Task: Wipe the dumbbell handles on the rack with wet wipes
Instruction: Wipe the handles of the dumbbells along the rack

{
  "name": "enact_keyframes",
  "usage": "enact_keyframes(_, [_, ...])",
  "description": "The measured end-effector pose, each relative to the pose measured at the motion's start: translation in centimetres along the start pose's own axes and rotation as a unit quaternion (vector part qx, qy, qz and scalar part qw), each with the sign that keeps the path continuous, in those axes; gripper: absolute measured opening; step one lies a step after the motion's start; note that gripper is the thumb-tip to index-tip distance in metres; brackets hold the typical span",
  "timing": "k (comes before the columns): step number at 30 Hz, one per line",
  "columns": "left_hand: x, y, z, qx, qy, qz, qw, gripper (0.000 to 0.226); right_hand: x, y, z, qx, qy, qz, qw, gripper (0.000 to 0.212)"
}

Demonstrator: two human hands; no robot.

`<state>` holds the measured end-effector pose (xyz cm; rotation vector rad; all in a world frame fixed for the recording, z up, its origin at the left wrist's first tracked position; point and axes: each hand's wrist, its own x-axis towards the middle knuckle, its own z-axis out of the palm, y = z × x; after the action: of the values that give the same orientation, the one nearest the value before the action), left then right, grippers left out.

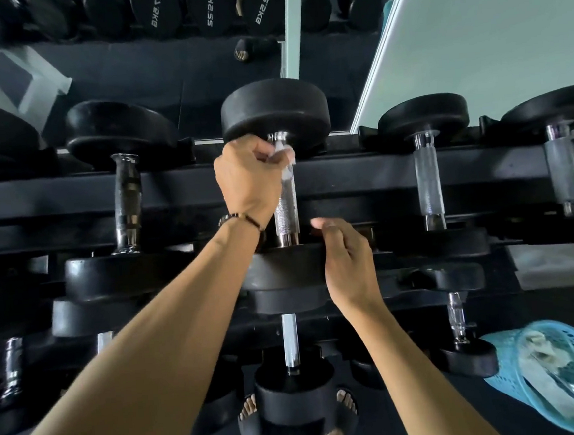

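Left hand [248, 179] fingers curled round a white wet wipe [282, 156] at the far end of a knurled dumbbell handle [285, 210] on the rack [180, 188], right hand [345, 257] fingers loosely bent, resting on the near weight head [282, 265], blue basket [549, 378] on the floor at right

- Left hand [246, 179] — raised ahead on an outstretched arm, fingers curled, pinching a white wet wipe [282, 156].
- Right hand [345, 260] lower, nearer the body, fingers loosely bent, holding nothing.
- A dark bracelet circles the left wrist.
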<state>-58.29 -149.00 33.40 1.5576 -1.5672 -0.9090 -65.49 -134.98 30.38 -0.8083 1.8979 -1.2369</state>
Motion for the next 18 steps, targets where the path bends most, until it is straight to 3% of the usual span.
enact_keyframes(4, [-1.7, -1.4, -1.4, 0.057, -0.078, 0.006, 0.995, 0.028, 0.0, 0.1, 0.0, -0.006, -0.007, -0.010, 1.000, 0.049])
enact_keyframes(10, [0.8, 0.3, 0.0, -0.001, 0.004, -0.004, 1.000, 0.024, 0.1, 0.4, -0.1, -0.017, -0.011, -0.007, 1.000, 0.051])
enact_keyframes(12, [-0.7, -0.3, -0.7, 0.031, -0.036, -0.016, 0.999, 0.026, 0.2, 0.5, -0.1, -0.013, -0.011, -0.004, 1.000, 0.050])
enact_keyframes(15, [-2.9, -1.4, -2.3, 0.077, -0.158, -0.033, 0.984, 0.028, 0.2, 0.7, 0.1, -0.013, -0.010, -0.005, 1.000, 0.051])
enact_keyframes(18, [-1.9, -0.9, -2.2, 0.047, -0.119, -0.016, 0.992, 0.028, 0.2, 0.6, 0.1, -0.012, -0.011, -0.003, 1.000, 0.049])
